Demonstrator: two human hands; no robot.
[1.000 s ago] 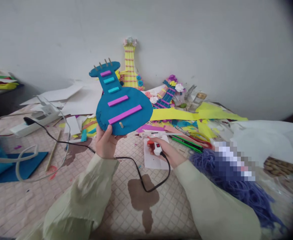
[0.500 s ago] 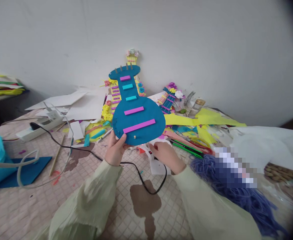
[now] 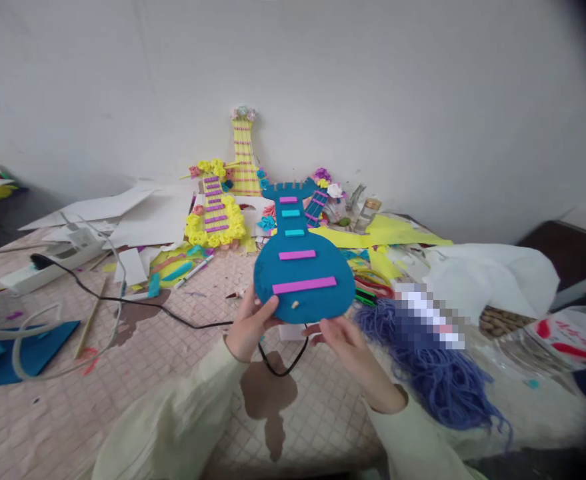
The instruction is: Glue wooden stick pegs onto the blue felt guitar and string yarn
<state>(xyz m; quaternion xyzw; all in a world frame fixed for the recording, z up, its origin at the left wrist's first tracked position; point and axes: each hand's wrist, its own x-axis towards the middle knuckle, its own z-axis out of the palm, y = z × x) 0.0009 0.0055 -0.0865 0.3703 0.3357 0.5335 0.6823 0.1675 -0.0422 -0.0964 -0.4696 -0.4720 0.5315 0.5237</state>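
I hold the blue guitar shape (image 3: 303, 270) above the middle of the tabletop (image 3: 163, 353), my left grip (image 3: 250, 328) pinched on its lower left edge. My right grip (image 3: 343, 341) curls partway by the lower right edge; from here I cannot tell whether it holds anything.

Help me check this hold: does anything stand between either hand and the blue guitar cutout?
Nothing visible: the left hand grips the blue guitar cutout by its edge; the right hand is at its bottom, contact unclear.

Blue guitar cutout (image 3: 303, 268), brightly barred, upright in midair, perhaps slightly tilted.
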